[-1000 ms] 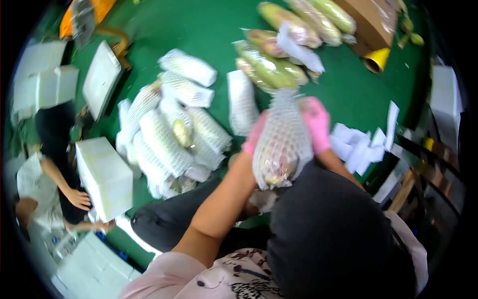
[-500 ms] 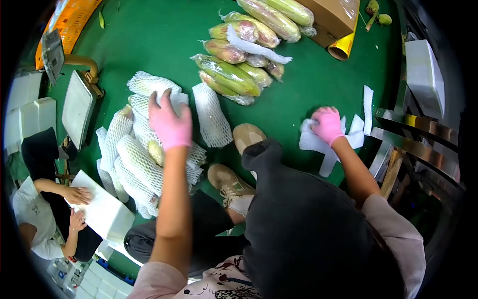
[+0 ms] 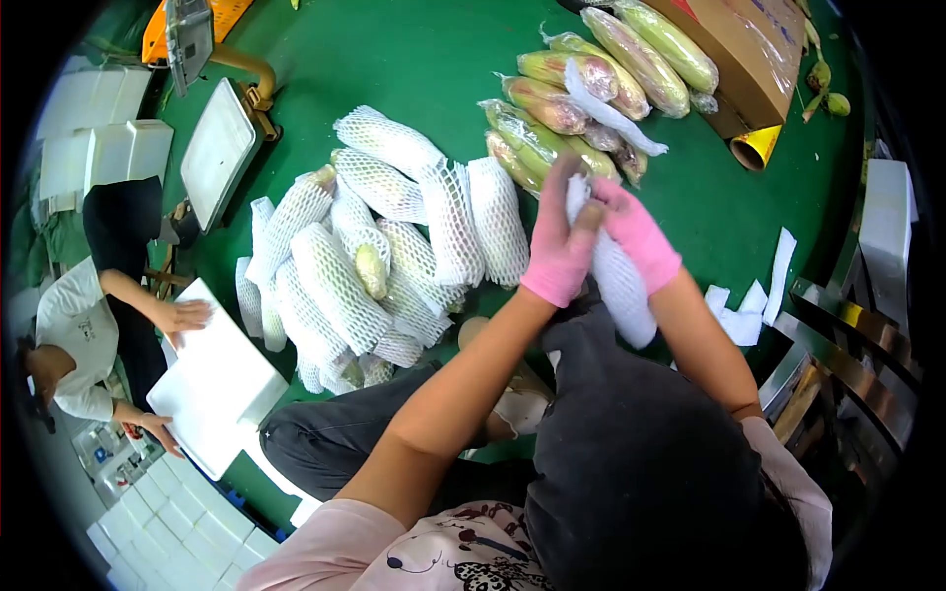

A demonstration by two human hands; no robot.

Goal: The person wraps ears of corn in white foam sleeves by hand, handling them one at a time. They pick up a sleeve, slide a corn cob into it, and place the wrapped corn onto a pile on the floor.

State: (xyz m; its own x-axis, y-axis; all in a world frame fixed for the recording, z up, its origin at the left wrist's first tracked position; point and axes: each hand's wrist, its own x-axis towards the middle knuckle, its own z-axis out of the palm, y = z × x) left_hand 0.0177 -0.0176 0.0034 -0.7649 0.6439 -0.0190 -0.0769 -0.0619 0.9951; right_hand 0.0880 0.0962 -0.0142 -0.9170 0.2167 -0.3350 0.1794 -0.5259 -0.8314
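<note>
Both my hands wear pink gloves and meet in front of me on one white foam net sleeve (image 3: 619, 276). My left hand (image 3: 559, 248) grips its upper end from the left. My right hand (image 3: 636, 234) pinches the same end from the right. The sleeve hangs down empty over my dark lap. Just beyond my hands lies a heap of plastic-wrapped corn cobs (image 3: 552, 108) on the green floor (image 3: 394, 59). To the left lies a pile of cobs in white nets (image 3: 374, 246).
A cardboard box (image 3: 749, 49) and a yellow tape roll (image 3: 754, 146) lie at the top right. Flat white sleeves (image 3: 749, 300) lie at my right. A scale with a white tray (image 3: 217, 148) stands at the left. Another person (image 3: 89, 325) handles a white foam box (image 3: 212, 379).
My left hand came off the netted pile and my right hand lifted a sleeve off the flat stack. Both hands now hold that sleeve together in front of me.
</note>
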